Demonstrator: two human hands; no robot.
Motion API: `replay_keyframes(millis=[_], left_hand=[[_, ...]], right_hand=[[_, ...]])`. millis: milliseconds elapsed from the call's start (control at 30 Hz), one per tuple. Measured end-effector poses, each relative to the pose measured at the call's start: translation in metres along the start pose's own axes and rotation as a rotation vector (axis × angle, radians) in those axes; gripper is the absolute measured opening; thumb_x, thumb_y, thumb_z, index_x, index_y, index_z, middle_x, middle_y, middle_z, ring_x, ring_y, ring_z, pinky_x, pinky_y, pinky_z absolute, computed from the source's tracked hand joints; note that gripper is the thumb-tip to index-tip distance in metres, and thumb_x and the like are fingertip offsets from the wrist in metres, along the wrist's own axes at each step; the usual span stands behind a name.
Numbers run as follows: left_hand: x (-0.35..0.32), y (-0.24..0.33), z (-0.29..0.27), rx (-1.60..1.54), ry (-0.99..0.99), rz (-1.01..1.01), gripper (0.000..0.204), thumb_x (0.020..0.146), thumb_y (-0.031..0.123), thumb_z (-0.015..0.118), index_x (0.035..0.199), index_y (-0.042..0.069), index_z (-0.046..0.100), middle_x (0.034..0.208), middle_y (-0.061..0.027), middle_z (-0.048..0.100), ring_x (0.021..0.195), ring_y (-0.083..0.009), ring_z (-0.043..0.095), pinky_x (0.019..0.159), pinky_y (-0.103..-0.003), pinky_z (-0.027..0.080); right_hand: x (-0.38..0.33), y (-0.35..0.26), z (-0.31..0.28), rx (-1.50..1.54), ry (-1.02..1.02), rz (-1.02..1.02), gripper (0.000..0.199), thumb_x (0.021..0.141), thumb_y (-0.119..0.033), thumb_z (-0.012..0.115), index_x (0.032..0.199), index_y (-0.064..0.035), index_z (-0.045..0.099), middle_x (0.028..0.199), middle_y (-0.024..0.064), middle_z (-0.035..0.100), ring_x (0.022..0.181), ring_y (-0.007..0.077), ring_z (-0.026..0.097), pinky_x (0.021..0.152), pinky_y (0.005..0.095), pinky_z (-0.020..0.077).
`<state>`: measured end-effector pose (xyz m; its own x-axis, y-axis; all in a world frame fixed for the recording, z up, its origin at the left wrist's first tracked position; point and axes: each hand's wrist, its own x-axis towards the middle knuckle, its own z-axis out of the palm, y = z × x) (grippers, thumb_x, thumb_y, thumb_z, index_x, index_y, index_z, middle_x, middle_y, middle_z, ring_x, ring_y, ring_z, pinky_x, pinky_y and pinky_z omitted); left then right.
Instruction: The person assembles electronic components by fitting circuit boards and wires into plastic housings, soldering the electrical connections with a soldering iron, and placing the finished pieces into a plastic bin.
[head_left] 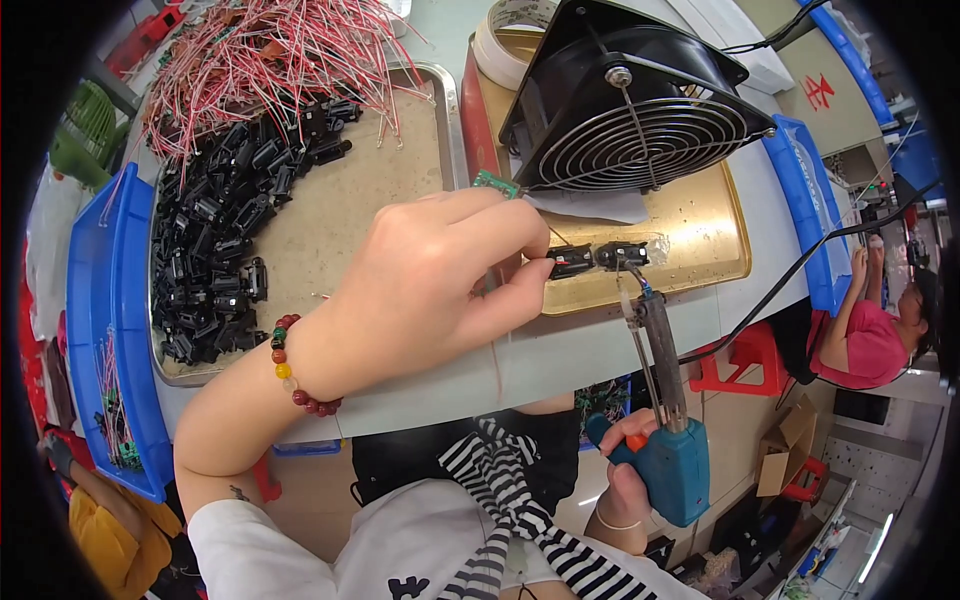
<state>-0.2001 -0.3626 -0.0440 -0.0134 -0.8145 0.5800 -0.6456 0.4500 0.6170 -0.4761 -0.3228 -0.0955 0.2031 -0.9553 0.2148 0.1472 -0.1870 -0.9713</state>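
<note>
My left hand (440,270) is closed in a pinch over the front edge of the gold tray (715,225). A thin red wire (562,263) shows at its fingertips, beside a small black plastic part (573,260). A green circuit board (497,183) sticks out past the knuckles; how it is held is hidden. To the right lies a second black part (628,254), with the tip of a soldering gun (682,470) close against it. Wrapped round the gun's teal handle is my right hand (630,460), a finger at the orange trigger.
Behind the gold tray stands a black fan (640,110) with a wire grille, next to a tape roll (510,45). A metal tray (448,130) at left holds heaped black parts (215,220) and red-white wires (280,60). Blue bins (120,330) flank the table; a black cable (790,275) crosses at right.
</note>
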Motion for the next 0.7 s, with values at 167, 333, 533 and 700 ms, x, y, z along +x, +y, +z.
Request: replay_keyframes(millis=[167,333,533,700], left_hand=[[-0.001,-0.004,0.0,0.008,-0.006,-0.002,0.008,0.072,-0.001,0.066,0.076,0.001,0.06,0.066,-0.0055,0.057,0.053,-0.0118,0.056,0.047,-0.023,0.043],[-0.001,-0.005,0.001,0.015,-0.024,0.008,0.009,0.072,-0.001,0.066,0.078,0.001,0.06,0.066,-0.0063,0.057,0.053,-0.0133,0.055,0.048,-0.024,0.044],[-0.002,-0.006,-0.001,0.033,-0.042,0.014,0.01,0.071,-0.001,0.066,0.079,0.001,0.06,0.067,-0.0068,0.057,0.055,-0.0148,0.056,0.048,-0.025,0.045],[-0.003,-0.007,0.0,0.056,-0.045,0.021,0.01,0.07,-0.001,0.065,0.078,0.002,0.06,0.066,-0.0063,0.057,0.055,-0.015,0.056,0.049,-0.025,0.045]], right_hand=[[0.0,0.005,-0.008,-0.071,-0.117,-0.019,0.04,0.069,-0.01,0.07,0.103,-0.0003,0.052,0.088,0.0114,0.058,0.07,0.0185,0.058,0.062,0.0261,0.0475],[0.003,-0.002,-0.002,-0.124,-0.124,0.043,0.034,0.069,-0.01,0.069,0.098,-0.0036,0.054,0.083,0.0093,0.061,0.072,0.0185,0.057,0.067,0.0284,0.0448],[0.004,-0.005,0.002,-0.197,-0.101,0.051,0.029,0.071,-0.015,0.07,0.094,-0.0063,0.056,0.077,0.0048,0.065,0.075,0.0184,0.055,0.069,0.0297,0.0417],[0.004,-0.004,0.001,-0.21,-0.094,0.045,0.028,0.071,-0.017,0.071,0.093,-0.0065,0.056,0.078,0.0048,0.066,0.073,0.018,0.054,0.068,0.0295,0.0413]])
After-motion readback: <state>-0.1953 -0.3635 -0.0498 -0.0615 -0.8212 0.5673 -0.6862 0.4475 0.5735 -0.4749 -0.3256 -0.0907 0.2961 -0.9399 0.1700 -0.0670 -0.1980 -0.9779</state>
